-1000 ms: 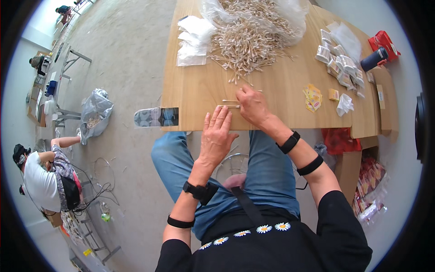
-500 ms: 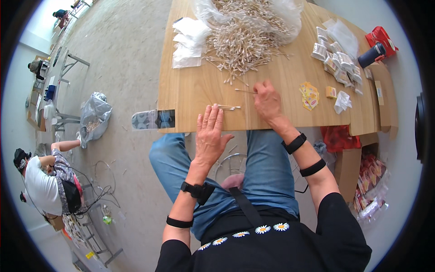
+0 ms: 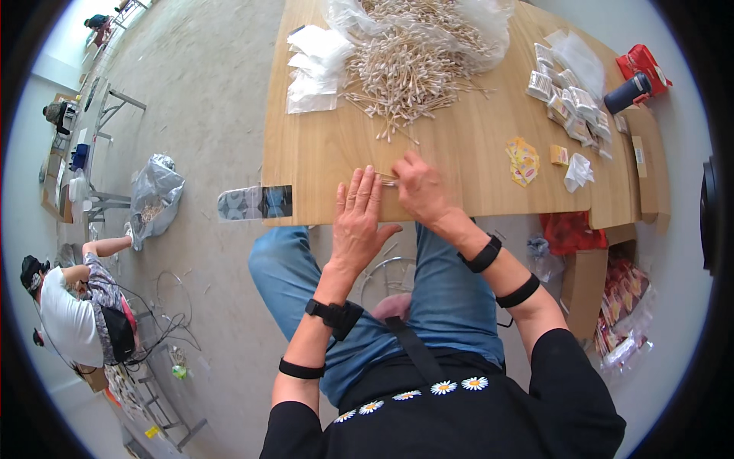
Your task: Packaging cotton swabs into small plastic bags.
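- My left hand [image 3: 359, 218] lies flat with fingers spread on the wooden surface [image 3: 321, 153], just beside a few cotton swabs [image 3: 388, 180]
- My right hand [image 3: 419, 187] pinches those swabs near the front edge
- I should line up the tips and grip softly so none roll
- The big swab pile [image 3: 409, 69] sits far back

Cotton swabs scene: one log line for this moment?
left hand: flat on table | right hand: on small swab bundle | swab pile: beyond
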### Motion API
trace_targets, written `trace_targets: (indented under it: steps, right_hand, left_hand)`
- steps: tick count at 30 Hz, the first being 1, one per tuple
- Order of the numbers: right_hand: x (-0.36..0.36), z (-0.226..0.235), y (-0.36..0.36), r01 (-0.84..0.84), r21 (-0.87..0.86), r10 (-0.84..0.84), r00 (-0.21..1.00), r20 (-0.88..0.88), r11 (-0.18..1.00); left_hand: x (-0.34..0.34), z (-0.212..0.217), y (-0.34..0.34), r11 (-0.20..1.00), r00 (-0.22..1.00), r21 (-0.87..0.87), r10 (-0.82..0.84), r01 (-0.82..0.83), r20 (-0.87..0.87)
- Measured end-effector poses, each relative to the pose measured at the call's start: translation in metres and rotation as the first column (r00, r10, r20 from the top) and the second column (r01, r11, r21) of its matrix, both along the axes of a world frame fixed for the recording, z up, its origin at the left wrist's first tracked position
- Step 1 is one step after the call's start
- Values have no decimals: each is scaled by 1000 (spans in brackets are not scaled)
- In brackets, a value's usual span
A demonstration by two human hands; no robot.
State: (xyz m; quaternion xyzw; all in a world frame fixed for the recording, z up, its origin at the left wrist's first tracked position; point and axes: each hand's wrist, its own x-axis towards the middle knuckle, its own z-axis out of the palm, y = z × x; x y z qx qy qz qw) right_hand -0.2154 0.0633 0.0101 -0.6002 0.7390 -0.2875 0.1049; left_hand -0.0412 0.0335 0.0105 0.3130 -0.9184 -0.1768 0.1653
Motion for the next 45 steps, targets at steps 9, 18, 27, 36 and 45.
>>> trace_targets:
  steps: [9, 18, 27, 36, 45]
  right_hand:
    - [-8, 11, -54, 242, 17, -242, 970, 10, 970]
    - [-25, 5, -66, 307, 143, -273, 937, -217, 941]
    - [-41, 3, -43, 139, -2, -138, 979, -152, 990]
    - [-12, 7, -26, 45, 4, -45, 994, -98, 999]
    - [-17, 8, -14, 17, 74, -10, 995, -100, 997]
  left_hand:
    - [-16, -10, -14, 996, 995, -57, -59, 63, 76]
    - [-18, -20, -14, 992, 999, -123, -30, 34, 38]
    - [-19, -19, -13, 990, 998, -137, -28, 35, 47]
    - [-19, -19, -13, 989, 998, -146, -23, 30, 50]
    - [-18, -22, -14, 989, 999, -143, -25, 29, 36]
